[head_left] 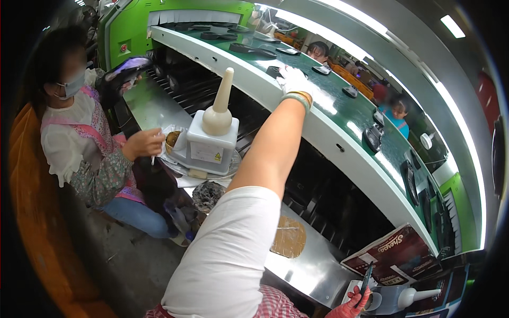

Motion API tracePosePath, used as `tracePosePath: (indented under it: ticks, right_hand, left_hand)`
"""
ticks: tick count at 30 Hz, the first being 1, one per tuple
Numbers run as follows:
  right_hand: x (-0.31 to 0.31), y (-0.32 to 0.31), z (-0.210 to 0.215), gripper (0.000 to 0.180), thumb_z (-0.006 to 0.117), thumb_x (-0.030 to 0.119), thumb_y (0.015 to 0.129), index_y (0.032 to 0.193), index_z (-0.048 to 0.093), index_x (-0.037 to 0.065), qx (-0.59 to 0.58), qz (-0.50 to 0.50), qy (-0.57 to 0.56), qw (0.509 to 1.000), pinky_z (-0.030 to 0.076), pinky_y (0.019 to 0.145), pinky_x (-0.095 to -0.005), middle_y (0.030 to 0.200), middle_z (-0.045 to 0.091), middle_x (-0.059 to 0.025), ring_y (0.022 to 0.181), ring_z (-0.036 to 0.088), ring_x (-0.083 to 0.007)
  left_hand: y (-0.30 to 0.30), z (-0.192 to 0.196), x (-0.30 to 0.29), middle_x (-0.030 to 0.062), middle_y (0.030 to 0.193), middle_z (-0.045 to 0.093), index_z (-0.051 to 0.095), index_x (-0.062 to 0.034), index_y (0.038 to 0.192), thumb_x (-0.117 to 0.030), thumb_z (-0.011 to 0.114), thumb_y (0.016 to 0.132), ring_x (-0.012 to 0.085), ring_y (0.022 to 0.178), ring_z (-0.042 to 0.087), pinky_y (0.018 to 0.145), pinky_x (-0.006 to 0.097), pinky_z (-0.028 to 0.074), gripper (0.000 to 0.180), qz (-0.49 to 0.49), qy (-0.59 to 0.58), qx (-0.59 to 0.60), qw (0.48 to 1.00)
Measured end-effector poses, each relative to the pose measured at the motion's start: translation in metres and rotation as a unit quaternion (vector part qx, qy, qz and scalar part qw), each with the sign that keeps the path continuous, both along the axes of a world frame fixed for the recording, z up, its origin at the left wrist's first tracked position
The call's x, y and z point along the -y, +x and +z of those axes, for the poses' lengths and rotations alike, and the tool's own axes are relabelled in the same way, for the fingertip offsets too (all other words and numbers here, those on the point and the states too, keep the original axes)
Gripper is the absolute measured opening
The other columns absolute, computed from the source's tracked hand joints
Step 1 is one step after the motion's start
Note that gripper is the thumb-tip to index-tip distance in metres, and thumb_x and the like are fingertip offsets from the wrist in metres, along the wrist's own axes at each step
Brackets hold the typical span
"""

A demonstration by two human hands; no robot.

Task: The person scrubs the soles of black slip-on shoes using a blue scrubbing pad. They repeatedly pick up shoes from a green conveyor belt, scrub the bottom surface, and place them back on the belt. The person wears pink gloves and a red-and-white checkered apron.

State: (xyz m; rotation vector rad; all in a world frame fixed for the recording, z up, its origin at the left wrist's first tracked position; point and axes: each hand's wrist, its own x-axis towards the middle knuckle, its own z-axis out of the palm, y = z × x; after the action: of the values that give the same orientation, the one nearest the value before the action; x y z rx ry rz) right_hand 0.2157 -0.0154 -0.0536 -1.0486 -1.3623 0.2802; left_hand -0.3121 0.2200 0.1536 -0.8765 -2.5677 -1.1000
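My left arm stretches up to the conveyor. My left hand (295,84), in a white glove, is closed at a black shoe sole (274,71) on the green belt (323,100); its fingertips are partly hidden. Low at the right, my right hand (350,307) in a red glove holds a slim dark piece (366,279) upright; its kind is unclear. Beside that hand lies a grey-white bottle (389,299) with a long nozzle. Left of my arm stands a square white container (211,151) with a beige cone-shaped nozzle.
More soles and shoes (373,139) lie along the belt. A co-worker (79,122) sits at the left with a dark shoe upper (124,74). Others work beyond the belt. A brown pad (289,237) rests on the metal bench (302,270), near a dark red box panel (392,254).
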Motion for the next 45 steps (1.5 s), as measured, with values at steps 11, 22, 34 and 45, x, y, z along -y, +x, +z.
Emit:
tracePosePath:
  ticks: [11,22,34,45]
  right_hand:
    - [-0.003,-0.005,0.013,0.033,0.045,0.012,0.092,0.123,0.05,-0.002,0.033,-0.073,-0.059,0.995,0.051,0.068,-0.0315,0.093,0.064,-0.0176,0.076,0.061,-0.022]
    - [0.006,0.007,0.007,0.025,0.048,0.005,0.089,0.111,0.056,-0.005,-0.01,-0.074,-0.009,0.997,0.051,0.061,-0.0289,0.086,0.061,-0.0162,0.069,0.06,-0.0219]
    - [0.014,0.062,-0.026,0.036,0.047,0.022,0.097,0.127,0.049,0.002,-0.068,-0.036,-0.001,0.997,0.042,0.068,-0.0256,0.104,0.063,-0.0115,0.08,0.056,-0.0135]
    - [0.006,0.132,-0.013,0.031,0.044,0.021,0.098,0.12,0.052,0.001,-0.11,-0.031,-0.042,0.993,0.04,0.066,-0.0225,0.12,0.053,-0.0052,0.077,0.052,-0.0105]
  left_hand:
    - [-0.052,0.017,-0.001,0.0136,0.142,0.038,0.052,-0.013,0.128,-0.04,0.069,0.074,0.0289,0.13,0.037,0.1,0.041,0.033,0.063,0.095,-0.128,0.045,0.986]
    - [-0.027,0.016,0.018,0.0117,0.118,0.054,0.06,-0.014,0.114,-0.053,0.074,0.058,0.0288,0.113,0.05,0.095,0.038,0.042,0.07,0.01,-0.016,0.035,0.999]
    - [0.152,-0.066,0.124,0.0115,0.094,0.061,0.045,0.0017,0.112,-0.021,0.082,0.058,0.0225,0.088,0.061,0.081,0.035,0.049,0.069,-0.293,0.456,0.063,0.838]
    - [0.366,-0.231,0.245,0.0098,0.127,0.048,0.03,0.0016,0.139,-0.012,0.071,0.077,0.0131,0.113,0.046,0.094,0.026,0.04,0.076,-0.589,0.142,0.649,0.46]
